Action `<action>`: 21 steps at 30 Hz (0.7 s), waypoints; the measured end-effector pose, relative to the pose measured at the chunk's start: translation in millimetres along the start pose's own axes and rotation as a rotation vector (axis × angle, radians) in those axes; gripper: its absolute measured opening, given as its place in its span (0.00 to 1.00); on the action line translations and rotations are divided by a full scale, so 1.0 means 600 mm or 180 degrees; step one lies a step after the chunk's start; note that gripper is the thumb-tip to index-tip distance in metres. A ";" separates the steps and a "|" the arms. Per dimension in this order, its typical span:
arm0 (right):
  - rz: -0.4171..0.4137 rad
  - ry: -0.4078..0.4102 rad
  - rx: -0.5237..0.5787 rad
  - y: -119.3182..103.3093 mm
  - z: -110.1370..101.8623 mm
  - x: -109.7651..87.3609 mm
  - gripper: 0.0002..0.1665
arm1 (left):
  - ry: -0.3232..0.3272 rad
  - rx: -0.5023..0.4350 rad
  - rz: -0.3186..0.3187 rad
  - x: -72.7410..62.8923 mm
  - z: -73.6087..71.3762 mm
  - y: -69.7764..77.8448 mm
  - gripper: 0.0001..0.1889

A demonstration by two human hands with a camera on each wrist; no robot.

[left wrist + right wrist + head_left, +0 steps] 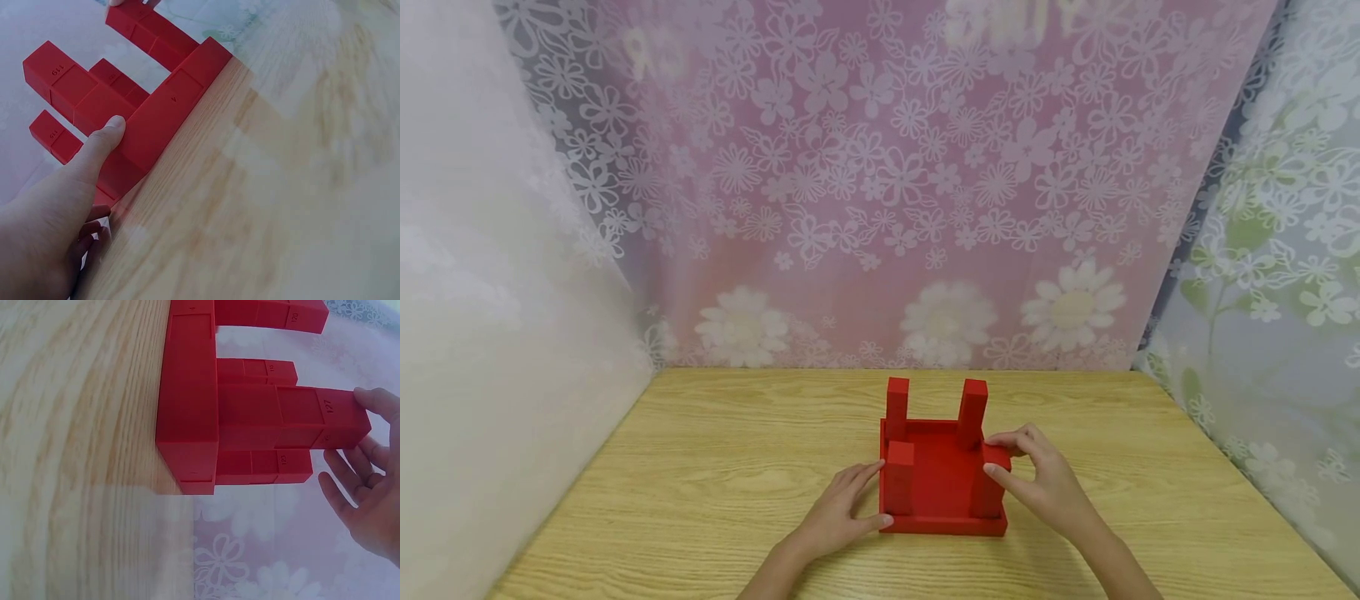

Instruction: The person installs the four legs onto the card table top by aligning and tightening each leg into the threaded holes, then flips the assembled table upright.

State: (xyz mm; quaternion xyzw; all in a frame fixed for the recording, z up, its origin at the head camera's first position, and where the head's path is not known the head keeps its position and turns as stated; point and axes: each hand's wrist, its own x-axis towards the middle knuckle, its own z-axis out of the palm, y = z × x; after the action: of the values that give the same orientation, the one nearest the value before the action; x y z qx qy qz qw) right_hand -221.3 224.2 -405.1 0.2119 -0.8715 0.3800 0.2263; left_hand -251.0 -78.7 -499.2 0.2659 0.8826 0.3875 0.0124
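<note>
A shallow red tray (943,526) lies on the table with upright red posts at its corners. My left hand (837,520) holds the tray's near left corner, thumb on the front wall and fingers along the left side. Beside it rises the near left post (900,483). At the near right corner, my right hand (1051,485) pinches the top of a post (300,415) marked 127 between thumb and fingers. That post stands upright against the tray corner. Behind are the far left post (897,407) and the far right post (972,410), which leans slightly.
The wood-grain table (737,450) extends around the tray. A pink floral curtain (865,183) hangs along its back edge. A pale sheet (512,250) borders the left side and a floral sheet (1285,275) the right.
</note>
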 end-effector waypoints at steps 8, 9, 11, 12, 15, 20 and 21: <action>0.0114 -0.0014 -0.0134 -0.010 -0.002 0.002 0.16 | -0.0031 0.0034 0.0025 0.000 -0.003 0.003 0.40; 0.0125 -0.0019 -0.0146 -0.010 -0.002 0.003 0.16 | -0.0039 0.0032 0.0021 -0.001 -0.003 0.004 0.40; 0.0137 -0.0023 -0.0173 -0.010 -0.002 0.003 0.16 | -0.0050 0.0037 0.0014 -0.001 -0.003 0.004 0.40; 0.0144 -0.0024 -0.0180 -0.010 -0.002 0.003 0.16 | -0.0047 0.0034 0.0025 -0.001 -0.003 0.004 0.40; 0.0147 -0.0034 -0.0174 -0.010 -0.003 0.003 0.16 | -0.0044 0.0042 0.0034 0.000 -0.002 0.003 0.40; 0.0097 -0.0126 -0.0092 -0.011 -0.008 0.004 0.16 | -0.0034 0.0065 0.0028 0.000 0.000 0.000 0.40; 0.0070 -0.0174 -0.0074 -0.010 -0.010 0.005 0.17 | -0.0030 0.0063 0.0021 -0.001 0.001 -0.001 0.40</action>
State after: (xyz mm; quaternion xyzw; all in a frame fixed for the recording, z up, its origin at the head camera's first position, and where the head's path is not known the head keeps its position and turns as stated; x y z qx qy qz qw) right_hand -218.9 224.4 -396.5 0.2100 -0.8840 0.3664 0.2007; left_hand -250.8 -78.9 -499.9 0.2708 0.8854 0.3776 0.0127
